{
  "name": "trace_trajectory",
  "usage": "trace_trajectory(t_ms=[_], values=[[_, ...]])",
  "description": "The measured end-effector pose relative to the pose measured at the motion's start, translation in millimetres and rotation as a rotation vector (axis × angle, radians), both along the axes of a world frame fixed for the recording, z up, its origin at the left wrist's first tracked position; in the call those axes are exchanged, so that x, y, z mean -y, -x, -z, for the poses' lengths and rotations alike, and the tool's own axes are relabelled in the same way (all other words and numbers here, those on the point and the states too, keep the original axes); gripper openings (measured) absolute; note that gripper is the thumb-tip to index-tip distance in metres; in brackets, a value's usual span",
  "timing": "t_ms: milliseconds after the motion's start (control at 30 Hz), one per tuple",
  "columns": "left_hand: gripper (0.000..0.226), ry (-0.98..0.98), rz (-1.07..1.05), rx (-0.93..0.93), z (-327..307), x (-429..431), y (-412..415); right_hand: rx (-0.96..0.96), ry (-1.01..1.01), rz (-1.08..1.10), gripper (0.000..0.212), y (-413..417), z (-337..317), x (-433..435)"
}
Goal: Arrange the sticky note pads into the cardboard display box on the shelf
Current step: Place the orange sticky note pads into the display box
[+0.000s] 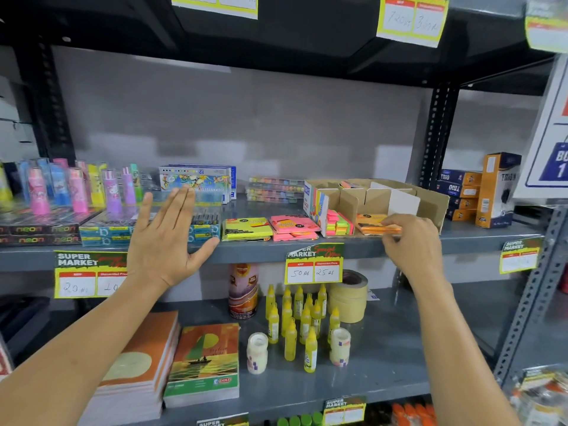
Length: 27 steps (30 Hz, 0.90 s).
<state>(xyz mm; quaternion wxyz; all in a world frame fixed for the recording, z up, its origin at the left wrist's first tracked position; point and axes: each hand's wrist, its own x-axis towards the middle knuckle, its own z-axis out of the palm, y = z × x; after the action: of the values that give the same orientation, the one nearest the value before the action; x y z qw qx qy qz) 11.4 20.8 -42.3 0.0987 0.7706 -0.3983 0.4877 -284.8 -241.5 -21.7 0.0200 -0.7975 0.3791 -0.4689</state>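
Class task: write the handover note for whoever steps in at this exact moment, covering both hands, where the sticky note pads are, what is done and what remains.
Left hand: open, empty, raised in front of the shelf edge.
Right hand: holding the orange pad at the front of the cardboard display box.
Done: a stack of pink and green pads stands in the box's left section.
Left: seat the orange pad, then load the yellow pad and pink pads lying on the shelf left of the box.

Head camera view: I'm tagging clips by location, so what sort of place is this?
Most likely a supermarket's stationery aisle. Grey metal shelving carries "Super Market" price tags with handwritten prices, and the goods are stationery: sticky note pads, glue bottles and notebooks.
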Motion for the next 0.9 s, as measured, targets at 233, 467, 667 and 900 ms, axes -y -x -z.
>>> trace_trajectory(t_ms=[233,467,667,900], values=[[0.090,0.004,0.007,-0.010,0.5,0.4,-0.4,0.045,0.001,0.054,0.014,-6.6,0.1,12.0],[0.090,0.001,0.003,-0.010,0.2,-0.1,-0.3,0.040,-0.038,0.071,0.013,1.4,-2.3,3.3],[0.090,-0.006,0.003,-0.002,0.6,0.1,-1.8,0.187,-0.031,0.099,0.043,-16.0,-10.2,-52.0],[0.088,0.021,0.013,0.015,0.6,-0.8,-0.2,0.123,0.035,-0.032,0.062,-69.8,7.6,-116.7]])
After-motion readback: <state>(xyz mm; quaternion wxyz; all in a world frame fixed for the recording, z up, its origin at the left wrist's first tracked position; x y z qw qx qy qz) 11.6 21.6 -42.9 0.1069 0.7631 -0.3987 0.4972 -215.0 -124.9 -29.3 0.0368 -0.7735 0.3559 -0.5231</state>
